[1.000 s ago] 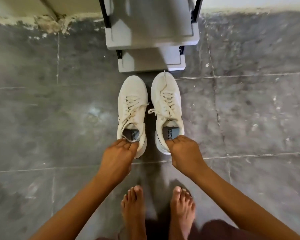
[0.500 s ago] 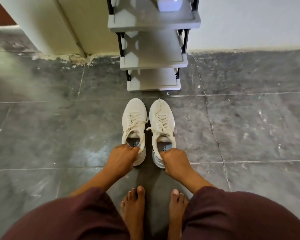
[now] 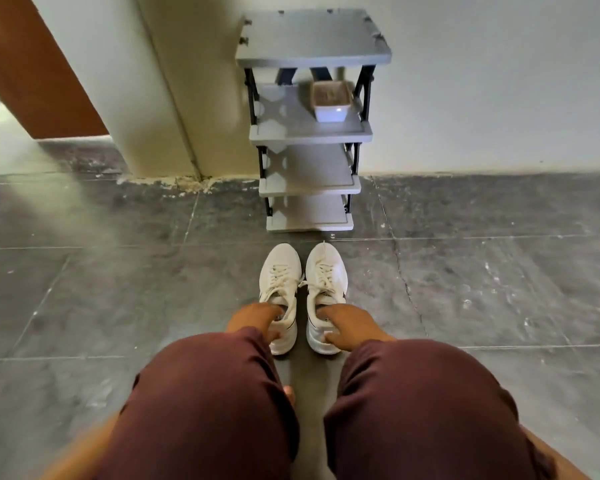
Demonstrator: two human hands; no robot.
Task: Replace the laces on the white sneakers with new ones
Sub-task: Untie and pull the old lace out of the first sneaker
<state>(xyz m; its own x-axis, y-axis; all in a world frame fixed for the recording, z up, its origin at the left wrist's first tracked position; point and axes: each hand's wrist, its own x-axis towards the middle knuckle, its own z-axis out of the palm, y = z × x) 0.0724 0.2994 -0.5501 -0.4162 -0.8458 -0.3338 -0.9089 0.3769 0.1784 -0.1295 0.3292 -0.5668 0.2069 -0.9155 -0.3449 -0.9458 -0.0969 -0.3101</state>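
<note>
Seemingly, left hand (image 3: 254, 318) and right hand (image 3: 350, 325) grip the white sneakers (image 3: 280, 270) by heels.

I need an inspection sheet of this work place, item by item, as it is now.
Surface: grey tiled floor, scuffed with pale marks.
Job's things: left sneaker and right sneaker side by side, laces threaded; new laces not seen.
Clutter: small white tray on the shelf rack.
Grips: left hand holds the left sneaker's heel; right hand holds the right sneaker's heel.
Cables: nothing seen.
Surroundings: white wall, cream pillar, brown panel at left.
</note>
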